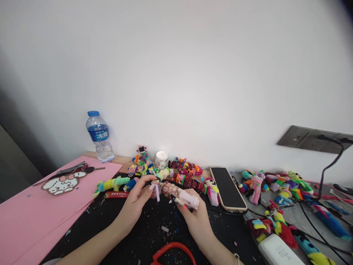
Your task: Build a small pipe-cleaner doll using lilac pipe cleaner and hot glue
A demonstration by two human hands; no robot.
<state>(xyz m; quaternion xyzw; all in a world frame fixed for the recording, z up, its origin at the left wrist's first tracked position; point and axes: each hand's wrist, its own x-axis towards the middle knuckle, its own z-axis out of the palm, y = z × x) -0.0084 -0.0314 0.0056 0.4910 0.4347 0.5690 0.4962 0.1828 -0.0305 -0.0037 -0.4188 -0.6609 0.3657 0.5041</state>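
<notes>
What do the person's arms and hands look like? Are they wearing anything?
Both forearms are bare, with no sleeves in view. The left hand wears nothing that shows: no glove, no ring. Its nails look long and pale. The right hand is bare too, but a thin bracelet shows at that wrist, at the picture's bottom edge.

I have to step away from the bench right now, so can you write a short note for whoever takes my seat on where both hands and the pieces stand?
Left hand: fingers pinch the pale ribbon end of the decorated pen.
Right hand: grips the pen's clear white end from below, holding it level above the black mat.
Nearby: fuzzy wrapped figures along the wall, a phone to the right, a pink sheet to the left, a red ring at the near edge.
Done: the pen's middle is covered in coloured trim.
Left: the clear end is bare; the ribbon is loose.
</notes>
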